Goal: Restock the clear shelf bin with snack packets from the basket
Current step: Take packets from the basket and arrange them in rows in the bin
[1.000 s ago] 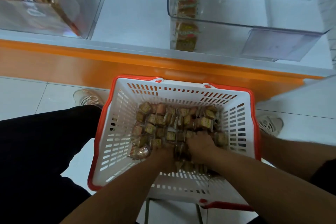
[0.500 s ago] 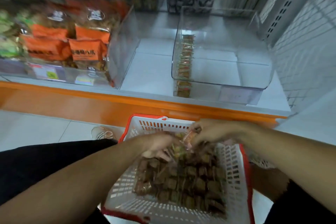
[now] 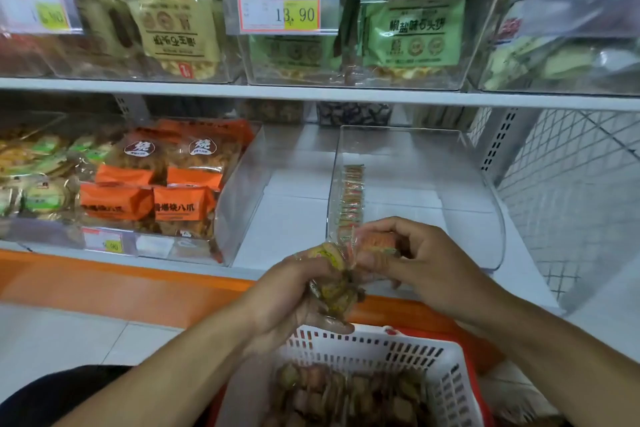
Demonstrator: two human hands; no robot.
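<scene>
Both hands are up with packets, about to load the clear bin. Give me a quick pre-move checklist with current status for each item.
1. Left hand grips a bunch of snack packets: ok.
2. Right hand pinches a packet: ok.
3. Clear bin has free floor right of the packet row: ok.
4. Path over the bin's front wall unobstructed: ok.
5. Basket below the hands to catch drops: ok.
6. Packets facing the same way as the row: cannot tell.

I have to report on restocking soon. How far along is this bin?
Early. One row of packets already lines the clear bin's left wall. In hand: the left hand and right hand each hold packets before the bin. Left: most of the bin is bare, and the basket still holds many.
</scene>
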